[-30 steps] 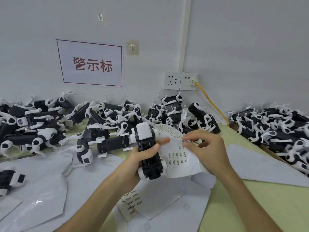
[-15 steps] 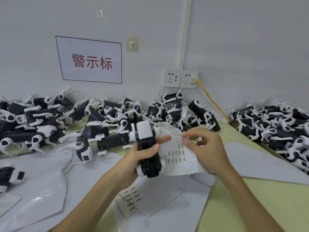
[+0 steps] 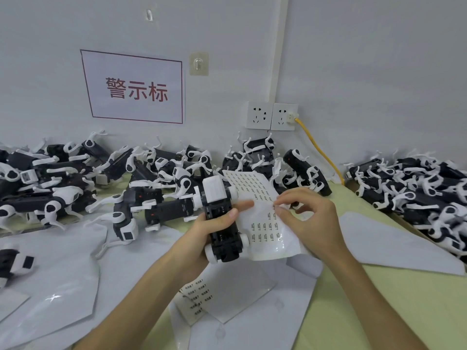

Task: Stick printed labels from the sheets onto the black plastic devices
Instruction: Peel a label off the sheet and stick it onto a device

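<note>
Fingers (image 3: 243, 204) of the left hand (image 3: 202, 236) are curled round a black plastic device (image 3: 223, 238) with white end parts, which is held above the table (image 3: 404, 299), its long axis pointing away from the person. A curled label sheet (image 3: 262, 223), printed with rows of small dark labels, is held against the device's right side. Its upper right part is pinched between thumb and forefinger of the right hand (image 3: 316, 223); whether a label has been lifted cannot be told. A second printed sheet (image 3: 194, 299) is seen on the table beneath the left forearm, among blank backing sheets (image 3: 63, 274). Piles of like devices are heaped along the wall at the left (image 3: 75, 178) and at the right (image 3: 417, 193).
</note>
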The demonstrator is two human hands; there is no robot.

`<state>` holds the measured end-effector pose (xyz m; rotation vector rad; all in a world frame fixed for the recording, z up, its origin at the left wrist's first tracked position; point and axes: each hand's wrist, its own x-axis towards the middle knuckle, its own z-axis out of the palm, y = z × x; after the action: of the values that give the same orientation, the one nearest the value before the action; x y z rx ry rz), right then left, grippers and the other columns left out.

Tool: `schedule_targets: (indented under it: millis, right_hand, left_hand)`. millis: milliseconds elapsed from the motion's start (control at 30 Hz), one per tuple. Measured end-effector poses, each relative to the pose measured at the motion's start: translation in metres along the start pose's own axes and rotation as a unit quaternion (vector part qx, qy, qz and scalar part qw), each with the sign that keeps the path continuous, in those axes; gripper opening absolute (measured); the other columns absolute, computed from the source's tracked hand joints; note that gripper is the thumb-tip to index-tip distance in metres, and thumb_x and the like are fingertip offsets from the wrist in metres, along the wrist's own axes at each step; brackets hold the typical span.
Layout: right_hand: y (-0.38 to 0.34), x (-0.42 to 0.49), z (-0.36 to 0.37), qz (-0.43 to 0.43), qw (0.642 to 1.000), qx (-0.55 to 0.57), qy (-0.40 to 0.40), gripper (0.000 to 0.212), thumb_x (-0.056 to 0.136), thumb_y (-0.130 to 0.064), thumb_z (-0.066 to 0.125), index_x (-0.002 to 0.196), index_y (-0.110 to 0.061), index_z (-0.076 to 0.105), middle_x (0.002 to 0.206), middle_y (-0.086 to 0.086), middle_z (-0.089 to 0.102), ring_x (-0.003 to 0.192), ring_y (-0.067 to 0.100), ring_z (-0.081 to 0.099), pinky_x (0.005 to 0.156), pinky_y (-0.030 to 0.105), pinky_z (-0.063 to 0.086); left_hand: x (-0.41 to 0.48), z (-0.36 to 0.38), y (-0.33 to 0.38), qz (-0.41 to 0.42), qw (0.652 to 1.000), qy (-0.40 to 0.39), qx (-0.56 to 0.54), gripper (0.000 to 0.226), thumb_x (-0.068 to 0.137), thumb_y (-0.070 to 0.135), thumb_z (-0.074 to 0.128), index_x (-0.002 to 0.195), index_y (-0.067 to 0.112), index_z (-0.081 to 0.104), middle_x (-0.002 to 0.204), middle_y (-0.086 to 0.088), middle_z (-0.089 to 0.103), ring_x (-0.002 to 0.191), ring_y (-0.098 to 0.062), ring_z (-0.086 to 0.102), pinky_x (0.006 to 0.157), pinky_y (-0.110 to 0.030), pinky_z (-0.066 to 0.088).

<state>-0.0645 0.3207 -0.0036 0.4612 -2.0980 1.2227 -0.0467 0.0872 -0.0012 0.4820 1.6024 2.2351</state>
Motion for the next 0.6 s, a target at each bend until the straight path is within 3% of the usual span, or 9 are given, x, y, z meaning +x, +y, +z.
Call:
schedule_targets:
  millis: [133, 200, 300, 400, 533, 600]
  right_hand:
    - [-0.0005, -0.0011, -0.0008, -0.01, 1.0, 0.002, -0.019, 0.027, 0.078, 0.009, 0.071, 0.083, -0.017, 0.076, 0.1, -0.007, 0.072, 0.104, 0.014, 0.065, 0.083, 0.042, 0.051]
    - [-0.0012, -0.0007, -0.0016, -0.006, 0.999, 0.025, -0.025, 0.024, 0.073, 0.004, 0.062, 0.082, -0.015, 0.075, 0.1, -0.005, 0.073, 0.105, 0.014, 0.064, 0.085, 0.043, 0.048]
    - [-0.0026, 0.0021, -0.0034, 0.021, 0.995, 0.098, -0.023, 0.028, 0.064, -0.001, 0.052, 0.08, -0.009, 0.074, 0.093, 0.0, 0.074, 0.1, 0.018, 0.066, 0.084, 0.04, 0.047]
    - [-0.005, 0.0029, -0.0058, 0.067, 0.983, 0.17, -0.011, 0.03, 0.065, -0.004, 0.051, 0.084, -0.009, 0.075, 0.089, 0.005, 0.074, 0.091, 0.015, 0.067, 0.08, 0.025, 0.05]
    - [-0.0035, 0.0031, -0.0042, 0.083, 0.988, 0.124, -0.025, 0.028, 0.07, -0.012, 0.061, 0.093, -0.016, 0.077, 0.095, -0.003, 0.074, 0.093, 0.015, 0.065, 0.085, 0.035, 0.049]
    - [-0.0046, 0.0036, -0.0038, 0.093, 0.983, 0.157, -0.031, 0.032, 0.07, -0.011, 0.06, 0.096, -0.016, 0.077, 0.097, -0.003, 0.076, 0.093, 0.012, 0.065, 0.083, 0.028, 0.051]
  left_hand:
    - [0.0001, 0.0003, 0.0011, -0.004, 1.0, 0.009, 0.002, 0.047, 0.082, 0.041, 0.068, 0.126, 0.027, 0.073, 0.133, -0.014, 0.067, 0.1, -0.022, 0.069, 0.081, -0.028, 0.056]
    - [0.0004, 0.0005, 0.0015, -0.007, 1.0, 0.014, 0.0, 0.047, 0.081, 0.043, 0.069, 0.125, 0.028, 0.074, 0.125, -0.005, 0.072, 0.095, -0.017, 0.071, 0.077, -0.026, 0.056]
    - [0.0001, 0.0006, 0.0025, -0.014, 1.0, 0.026, 0.003, 0.048, 0.079, 0.044, 0.07, 0.124, 0.028, 0.074, 0.122, 0.002, 0.073, 0.092, -0.014, 0.072, 0.073, -0.023, 0.056]
    - [0.0007, 0.0007, 0.0028, -0.025, 0.999, 0.035, 0.008, 0.048, 0.079, 0.043, 0.07, 0.124, 0.027, 0.074, 0.127, 0.003, 0.072, 0.103, -0.015, 0.07, 0.075, -0.023, 0.056]
    - [0.0008, -0.0009, 0.0027, -0.03, 0.999, 0.032, -0.003, 0.048, 0.079, 0.043, 0.07, 0.124, 0.028, 0.074, 0.126, 0.003, 0.073, 0.101, -0.013, 0.071, 0.076, -0.024, 0.056]
    - [0.0029, -0.001, 0.0014, -0.018, 0.999, 0.044, 0.007, 0.047, 0.077, 0.041, 0.072, 0.122, 0.028, 0.075, 0.125, 0.002, 0.073, 0.108, -0.014, 0.07, 0.081, -0.027, 0.057]
